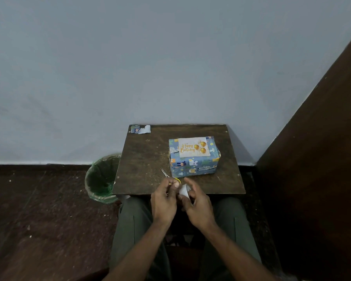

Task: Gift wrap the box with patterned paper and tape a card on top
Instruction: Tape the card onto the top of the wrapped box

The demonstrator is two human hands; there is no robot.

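Currently, 1 wrapped box [194,159] was seen on the table [150,159], right of centre, w/ 1 card [193,147] laid flat on its top face. Whether the card was already taped could not be told.

Hands: the left hand [164,199] was curled, thumb and fingertips pinched together next to the tape roll [184,191]; a tape end was probably pinched, but this could not be confirmed. The right hand [198,203] was wrapped round the roll, just off the near table edge. The scissors [166,173] lay on the table, partly hidden behind the left hand, touching neither hand as far as could be seen.

Handling, judged:
- Box: rigid, light-looking; paper skin thin, easily creased or torn at corners. To be gripped by opp. side faces, not by the card.
- Card: thin, stiff, light; apt to slide on glossy paper. To be pressed flat at centre while edges are taped.
- Tape: sticky, floppy; strip to be held by its ends only.

Count: box ×1, card ×1, tape roll ×1, scissors ×1, paper scraps [140,129] ×1 small cluster at the far left corner, bin [101,179] ×1 on the floor left of the table.
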